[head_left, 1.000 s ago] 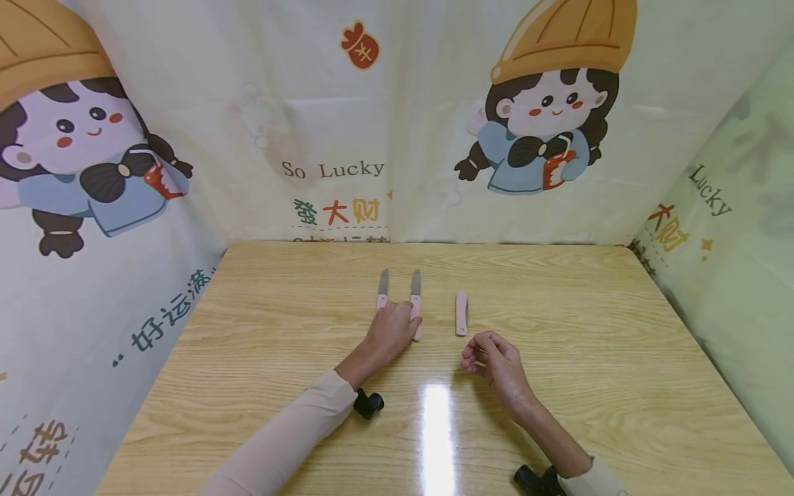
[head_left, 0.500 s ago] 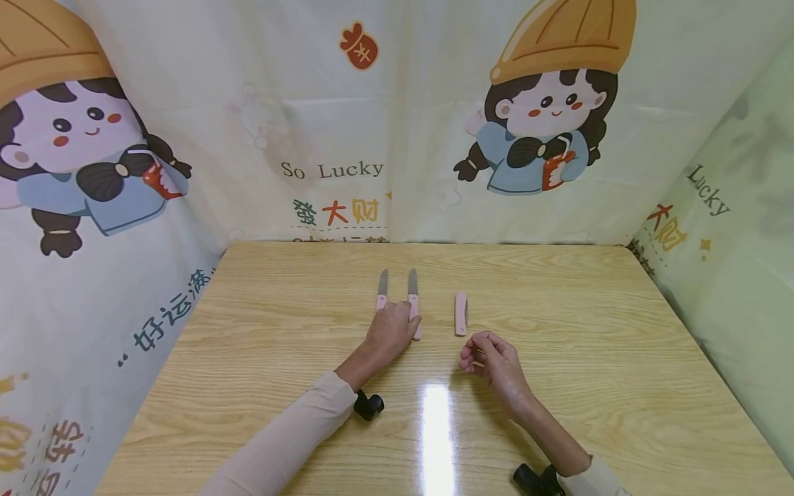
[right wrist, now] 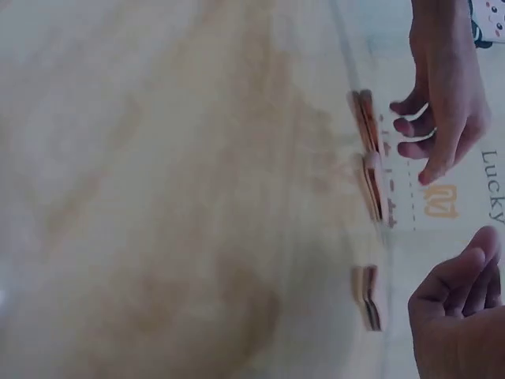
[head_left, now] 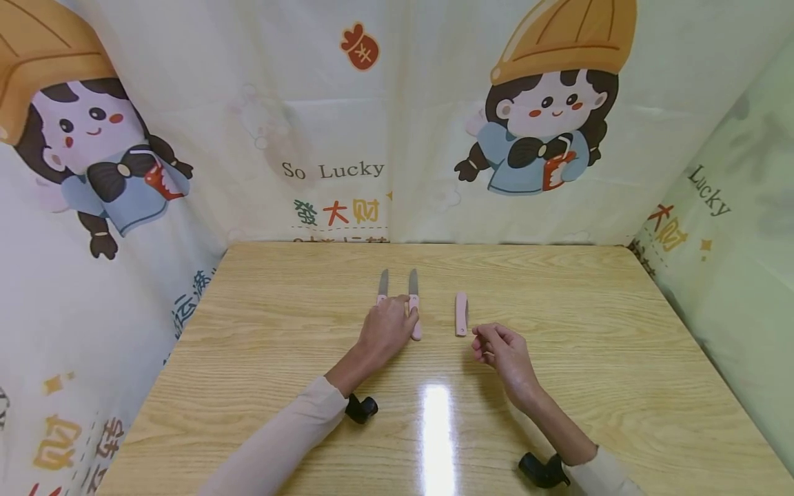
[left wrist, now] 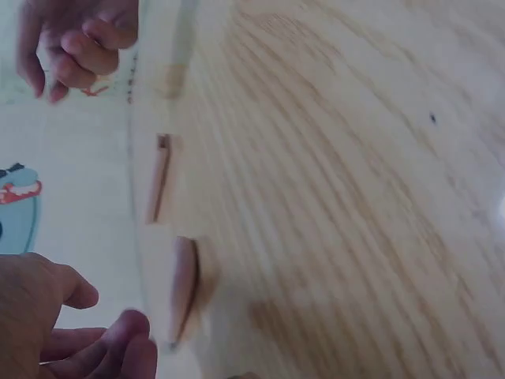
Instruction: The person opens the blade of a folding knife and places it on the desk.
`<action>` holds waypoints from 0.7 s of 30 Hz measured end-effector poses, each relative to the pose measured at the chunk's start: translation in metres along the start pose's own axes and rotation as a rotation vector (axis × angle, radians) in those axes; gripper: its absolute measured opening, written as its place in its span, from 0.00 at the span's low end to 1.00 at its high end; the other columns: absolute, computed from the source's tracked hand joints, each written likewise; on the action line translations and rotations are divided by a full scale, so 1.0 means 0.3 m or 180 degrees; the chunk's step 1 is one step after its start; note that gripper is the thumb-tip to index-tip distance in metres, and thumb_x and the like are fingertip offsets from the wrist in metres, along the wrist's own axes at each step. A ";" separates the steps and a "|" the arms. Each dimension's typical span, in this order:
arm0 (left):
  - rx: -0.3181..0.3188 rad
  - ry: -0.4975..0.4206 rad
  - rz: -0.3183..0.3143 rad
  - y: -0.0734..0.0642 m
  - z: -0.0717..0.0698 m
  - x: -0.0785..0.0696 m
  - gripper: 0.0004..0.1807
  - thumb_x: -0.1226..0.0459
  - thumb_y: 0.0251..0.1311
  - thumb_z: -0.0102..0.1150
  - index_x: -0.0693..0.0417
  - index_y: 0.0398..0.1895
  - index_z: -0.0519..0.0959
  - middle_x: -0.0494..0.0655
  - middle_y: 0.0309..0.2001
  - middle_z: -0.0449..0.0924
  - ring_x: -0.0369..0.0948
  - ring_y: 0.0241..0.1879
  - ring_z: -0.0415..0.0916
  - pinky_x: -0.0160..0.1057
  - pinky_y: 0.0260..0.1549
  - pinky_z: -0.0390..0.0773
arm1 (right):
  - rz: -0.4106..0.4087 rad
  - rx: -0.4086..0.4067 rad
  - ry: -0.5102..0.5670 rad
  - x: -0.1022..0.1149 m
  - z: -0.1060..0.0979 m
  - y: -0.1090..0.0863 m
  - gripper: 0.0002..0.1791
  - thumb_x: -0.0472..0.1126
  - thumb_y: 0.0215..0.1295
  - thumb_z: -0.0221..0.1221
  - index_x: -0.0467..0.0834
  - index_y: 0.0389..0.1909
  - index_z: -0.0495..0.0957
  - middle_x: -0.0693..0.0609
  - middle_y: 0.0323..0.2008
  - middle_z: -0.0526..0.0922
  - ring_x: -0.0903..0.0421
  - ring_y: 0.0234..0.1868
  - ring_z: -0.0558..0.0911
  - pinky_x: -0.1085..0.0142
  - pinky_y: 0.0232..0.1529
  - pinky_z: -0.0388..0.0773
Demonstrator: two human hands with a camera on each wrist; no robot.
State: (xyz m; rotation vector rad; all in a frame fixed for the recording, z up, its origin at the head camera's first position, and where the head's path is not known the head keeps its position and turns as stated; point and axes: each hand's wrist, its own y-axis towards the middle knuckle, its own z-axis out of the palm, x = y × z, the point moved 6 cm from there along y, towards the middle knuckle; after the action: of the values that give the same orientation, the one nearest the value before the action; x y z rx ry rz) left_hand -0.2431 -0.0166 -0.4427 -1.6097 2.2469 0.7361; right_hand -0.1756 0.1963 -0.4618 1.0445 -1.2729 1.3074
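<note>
Two folding knives with pink handles lie unfolded on the table, blades pointing away: the left knife and the middle knife. To their right lies a third folding knife, folded. My left hand hovers over the handles of the two unfolded knives and hides part of them. In the left wrist view, the thumb and fingers of that hand stand apart with nothing between them. My right hand is just right of and nearer than the folded knife, loosely curled and holding nothing.
The wooden table is bounded at the back and sides by a printed curtain. A bright light reflection crosses its near middle. Black wrist cameras hang below both wrists.
My left hand has come off the middle knife's handle and shifted slightly left. That knife's blade tip moved a little left earlier. My right hand has drifted slightly right and forward.
</note>
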 end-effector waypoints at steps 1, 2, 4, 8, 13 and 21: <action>-0.0032 -0.0004 0.0028 -0.003 -0.010 -0.006 0.17 0.61 0.71 0.58 0.67 0.53 0.83 0.50 0.28 0.80 0.37 0.16 0.69 0.36 0.15 0.72 | -0.0031 -0.0003 -0.0079 0.008 -0.005 0.005 0.18 0.38 0.79 0.52 0.23 0.46 0.75 0.44 0.31 0.78 0.56 0.30 0.78 0.65 0.34 0.79; -0.0068 -0.0012 0.0053 -0.007 -0.019 -0.013 0.17 0.62 0.71 0.58 0.66 0.52 0.83 0.49 0.30 0.80 0.36 0.17 0.69 0.35 0.15 0.71 | -0.0063 0.0008 -0.0174 0.017 -0.009 0.009 0.18 0.38 0.78 0.53 0.23 0.47 0.76 0.42 0.33 0.79 0.55 0.31 0.78 0.65 0.35 0.80; -0.0137 -0.0022 0.0111 -0.017 -0.038 -0.029 0.16 0.62 0.70 0.59 0.64 0.52 0.84 0.49 0.35 0.81 0.35 0.19 0.70 0.33 0.16 0.71 | -0.0163 0.0074 -0.0436 0.034 -0.017 0.020 0.18 0.39 0.77 0.55 0.24 0.50 0.77 0.39 0.37 0.80 0.54 0.35 0.80 0.64 0.37 0.80; -0.0230 -0.0064 0.0224 -0.045 -0.067 -0.066 0.16 0.61 0.69 0.60 0.61 0.53 0.85 0.49 0.41 0.82 0.35 0.20 0.72 0.33 0.16 0.72 | -0.0485 0.0280 -0.1107 0.067 -0.031 0.053 0.18 0.41 0.76 0.58 0.29 0.53 0.79 0.36 0.46 0.81 0.48 0.46 0.79 0.61 0.44 0.79; -0.0222 -0.0117 0.0307 -0.082 -0.079 -0.107 0.15 0.61 0.68 0.60 0.58 0.52 0.85 0.45 0.41 0.83 0.34 0.21 0.73 0.35 0.19 0.75 | -0.0910 0.0589 -0.1863 0.088 -0.043 0.122 0.18 0.38 0.73 0.61 0.31 0.58 0.78 0.38 0.54 0.79 0.42 0.55 0.75 0.52 0.51 0.76; -0.0102 -0.0145 0.0424 -0.118 -0.069 -0.145 0.13 0.61 0.68 0.60 0.58 0.49 0.85 0.44 0.38 0.83 0.31 0.22 0.73 0.31 0.19 0.73 | -0.0968 0.1073 -0.2519 0.065 -0.028 0.224 0.41 0.40 0.61 0.72 0.30 0.70 0.65 0.30 0.69 0.65 0.29 0.70 0.59 0.31 0.63 0.59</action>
State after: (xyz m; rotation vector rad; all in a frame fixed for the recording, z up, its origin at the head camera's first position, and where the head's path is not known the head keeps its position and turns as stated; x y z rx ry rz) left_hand -0.1938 -0.0023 -0.4122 -1.4527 2.3384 0.8380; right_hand -0.2443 0.2094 -0.4525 2.0415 -1.3868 0.9033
